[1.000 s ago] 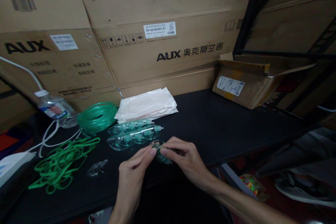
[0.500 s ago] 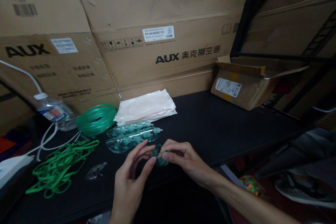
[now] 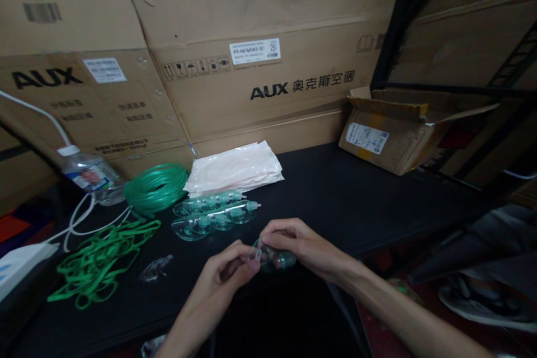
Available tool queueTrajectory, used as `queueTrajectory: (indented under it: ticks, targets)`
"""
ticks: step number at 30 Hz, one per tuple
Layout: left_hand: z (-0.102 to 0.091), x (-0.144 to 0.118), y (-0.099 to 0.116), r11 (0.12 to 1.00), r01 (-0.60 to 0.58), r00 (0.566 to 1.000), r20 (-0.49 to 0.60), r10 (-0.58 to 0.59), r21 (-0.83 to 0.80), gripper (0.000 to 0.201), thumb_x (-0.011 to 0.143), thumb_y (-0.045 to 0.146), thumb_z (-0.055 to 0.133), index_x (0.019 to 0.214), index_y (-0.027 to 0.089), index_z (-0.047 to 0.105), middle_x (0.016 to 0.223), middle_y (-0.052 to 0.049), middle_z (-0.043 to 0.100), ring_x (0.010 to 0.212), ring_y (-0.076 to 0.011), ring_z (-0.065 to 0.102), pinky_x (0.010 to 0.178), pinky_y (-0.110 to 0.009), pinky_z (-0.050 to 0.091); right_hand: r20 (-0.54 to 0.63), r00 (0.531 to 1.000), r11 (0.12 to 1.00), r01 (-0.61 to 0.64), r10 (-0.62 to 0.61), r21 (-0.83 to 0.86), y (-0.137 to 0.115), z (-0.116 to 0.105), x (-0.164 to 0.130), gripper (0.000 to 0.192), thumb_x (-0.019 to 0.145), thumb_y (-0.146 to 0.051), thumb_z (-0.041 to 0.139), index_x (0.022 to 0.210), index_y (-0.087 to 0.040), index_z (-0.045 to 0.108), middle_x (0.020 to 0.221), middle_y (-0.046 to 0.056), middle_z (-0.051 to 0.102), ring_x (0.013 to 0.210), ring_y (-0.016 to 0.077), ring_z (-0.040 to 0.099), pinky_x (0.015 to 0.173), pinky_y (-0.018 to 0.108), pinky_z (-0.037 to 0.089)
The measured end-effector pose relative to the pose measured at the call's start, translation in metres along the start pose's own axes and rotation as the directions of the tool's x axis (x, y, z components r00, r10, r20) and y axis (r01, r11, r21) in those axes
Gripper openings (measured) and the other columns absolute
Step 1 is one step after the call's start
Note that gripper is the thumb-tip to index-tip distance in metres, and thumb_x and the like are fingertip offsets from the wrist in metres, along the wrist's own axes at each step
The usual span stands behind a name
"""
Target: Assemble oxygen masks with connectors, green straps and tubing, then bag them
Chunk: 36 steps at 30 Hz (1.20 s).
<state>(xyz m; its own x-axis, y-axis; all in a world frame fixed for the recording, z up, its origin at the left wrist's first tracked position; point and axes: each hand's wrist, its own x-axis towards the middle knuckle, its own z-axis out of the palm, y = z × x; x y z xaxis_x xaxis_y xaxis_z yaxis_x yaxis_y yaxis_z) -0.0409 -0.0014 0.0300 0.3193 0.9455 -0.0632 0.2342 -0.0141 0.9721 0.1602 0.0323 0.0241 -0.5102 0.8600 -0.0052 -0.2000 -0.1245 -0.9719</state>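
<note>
In the head view, the work looks partway through: one transparent green plastic mask-like cup (image 3: 287, 260) is up above the near edge of the black flat-topped bench (image 3: 319, 196), between the two hands. The left hand (image 3: 229, 271) pinches its rim between thumb and fingers, where a small pale slotted piece shows; whether that is fixed or loose cannot be told. The right hand (image 3: 300, 243) is closed around the cup's other side. Two overlapping rows of similar clear green cups (image 3: 216, 221) lie just beyond, seemingly either finished or waiting; their fittings are too small to judge. A few small clear plastic pieces (image 3: 156, 269) lie apart to the left, apparently unused. A tangle of flat green straps (image 3: 111, 240) and a coil of glossy green tubing (image 3: 159, 198) also lie loose, joined to no cup that shows. White flat glossy packets (image 3: 235, 170) are stacked behind the rows, and a clear plastic bottle with a white cap (image 3: 94, 176) leans at the left. Tall brown printed cartons (image 3: 302, 45) back the bench, an open brown cardboard box (image 3: 377, 134) sits at its far right, and a grey shoe (image 3: 486, 305) shows low at the right.
</note>
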Motion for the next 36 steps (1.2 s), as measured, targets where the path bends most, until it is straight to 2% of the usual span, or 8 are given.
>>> queueTrajectory:
  ticks: [4, 7, 13, 17, 20, 23, 29, 36]
  targets:
    - [0.0, 0.003, -0.003, 0.983, 0.034, 0.994, -0.101, -0.053, -0.181, 0.03, 0.086, 0.047, 0.068, 0.09, 0.019, 0.078, 0.081, -0.002, 0.064, 0.076, -0.0161, 0.052, 0.069, -0.023, 0.041, -0.091, 0.994, 0.998, 0.054, -0.055, -0.011, 0.002, -0.002, -0.003, 0.038, 0.092, -0.052, 0.065, 0.113, -0.021, 0.074, 0.096, 0.004, 0.07, 0.09, 0.017, 0.063, 0.076, 0.026, 0.047]
    - [0.0, 0.005, -0.003, 0.961, 0.037, 0.983, -0.162, -0.085, -0.275, 0.034, 0.086, 0.048, 0.069, 0.102, 0.019, 0.078, 0.083, -0.003, 0.067, 0.072, -0.0145, 0.049, 0.061, -0.021, 0.039, -0.048, 0.993, 0.994, 0.106, -0.106, -0.004, 0.01, -0.004, -0.005, 0.047, 0.089, -0.05, 0.069, 0.128, -0.024, 0.065, 0.105, 0.005, 0.071, 0.097, 0.0189, 0.066, 0.086, 0.032, 0.05]
    - [-0.001, 0.005, -0.004, 0.967, 0.026, 0.982, -0.174, -0.073, -0.255, 0.035, 0.085, 0.044, 0.072, 0.109, 0.02, 0.078, 0.107, -0.007, 0.075, 0.086, -0.0183, 0.061, 0.071, -0.023, 0.047, -0.026, 0.978, 0.979, 0.204, -0.205, -0.03, 0.029, -0.002, -0.004, 0.047, 0.082, -0.029, 0.081, 0.126, -0.028, 0.065, 0.122, 0.003, 0.068, 0.111, 0.0194, 0.066, 0.101, 0.036, 0.05]
    - [-0.005, 0.006, -0.012, 0.981, -0.007, 0.967, -0.251, -0.043, -0.196, 0.039, 0.082, 0.046, 0.074, 0.111, 0.02, 0.076, 0.107, -0.009, 0.076, 0.095, -0.0236, 0.069, 0.08, -0.029, 0.055, -0.051, 0.967, 0.965, 0.246, -0.251, -0.087, 0.029, -0.002, -0.004, 0.04, 0.082, -0.026, 0.081, 0.12, -0.027, 0.07, 0.123, 0.003, 0.067, 0.114, 0.0193, 0.064, 0.1, 0.033, 0.05]
    - [-0.006, 0.005, -0.019, 0.988, -0.144, 0.934, -0.338, 0.119, -0.05, 0.037, 0.082, 0.042, 0.076, 0.114, 0.024, 0.074, 0.119, -0.007, 0.072, 0.109, -0.0253, 0.068, 0.093, -0.032, 0.054, -0.048, 0.967, 0.964, 0.243, -0.249, -0.109, 0.027, -0.002, -0.005, 0.038, 0.083, -0.027, 0.08, 0.119, -0.028, 0.07, 0.121, 0.002, 0.068, 0.113, 0.019, 0.064, 0.1, 0.033, 0.05]
    - [-0.007, 0.003, -0.024, 0.958, -0.245, 0.919, -0.278, 0.278, 0.15, 0.029, 0.083, 0.035, 0.076, 0.111, 0.028, 0.075, 0.124, -0.005, 0.07, 0.119, -0.025, 0.063, 0.103, -0.032, 0.049, -0.021, 0.973, 0.97, 0.227, -0.23, -0.088, 0.026, -0.002, -0.007, 0.037, 0.085, -0.029, 0.079, 0.12, -0.028, 0.069, 0.117, 0.002, 0.07, 0.112, 0.0188, 0.065, 0.1, 0.033, 0.05]
    - [-0.009, -0.002, -0.029, 0.928, -0.256, 0.914, -0.245, 0.323, 0.271, 0.032, 0.083, 0.032, 0.078, 0.114, 0.029, 0.073, 0.118, -0.003, 0.074, 0.11, -0.0233, 0.069, 0.096, -0.03, 0.053, 0.018, 0.976, 0.972, 0.217, -0.216, -0.091, 0.023, -0.002, -0.008, 0.034, 0.087, -0.03, 0.076, 0.12, -0.025, 0.069, 0.119, 0.003, 0.07, 0.111, 0.0188, 0.066, 0.1, 0.033, 0.049]
    - [-0.01, 0.001, -0.033, 0.842, -0.346, 0.865, -0.207, 0.457, 0.414, 0.03, 0.084, 0.027, 0.076, 0.113, 0.027, 0.07, 0.111, -0.001, 0.074, 0.101, -0.0198, 0.071, 0.089, -0.029, 0.055, 0.018, 0.987, 0.987, 0.159, -0.158, -0.026, 0.025, -0.004, -0.008, 0.039, 0.08, -0.025, 0.083, 0.117, -0.027, 0.071, 0.115, 0.0, 0.072, 0.109, 0.0156, 0.066, 0.098, 0.027, 0.048]
